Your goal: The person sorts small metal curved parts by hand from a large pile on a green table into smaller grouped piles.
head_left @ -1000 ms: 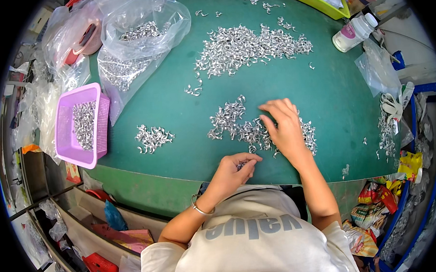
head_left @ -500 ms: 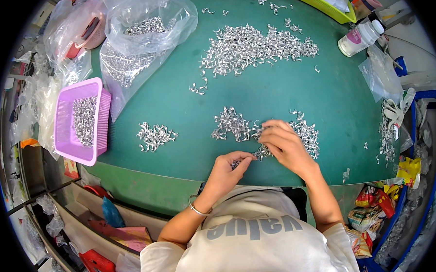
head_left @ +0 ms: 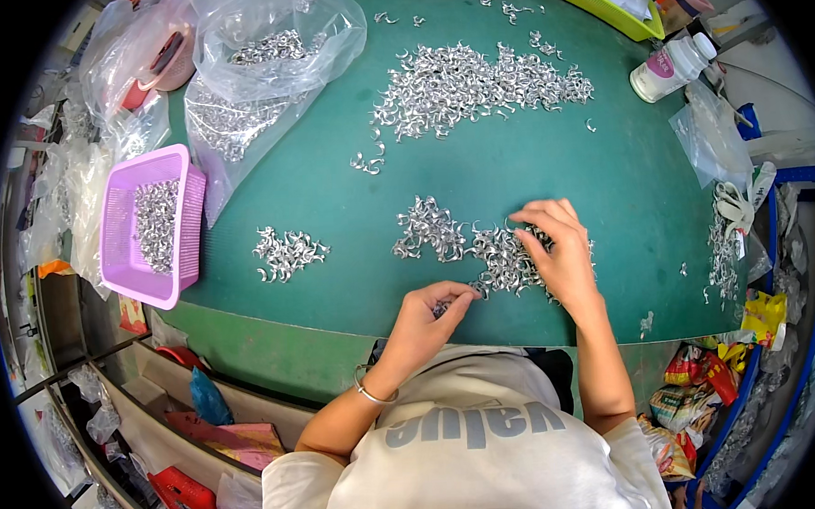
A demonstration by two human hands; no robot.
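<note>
Close to the table's near edge, my left hand is curled around several small curved silver metal pieces, partly visible in its palm. Its thumb and forefinger meet beside the near pile of metal pieces. Over the right part of that pile is my right hand, thumb and fingers apart, hiding some pieces beneath it. Nothing shows between its fingers. Joined to the pile on the left is another heap of metal pieces. A smaller heap lies farther left.
A large spread of pieces covers the far middle of the green table. At left stand a purple basket holding pieces and a clear plastic bag. A white bottle and yellow-green tray are far right.
My right hand has moved right and slightly away from me, uncovering the middle of the near pile. My left hand has stayed nearly in place, still curled around pieces.
</note>
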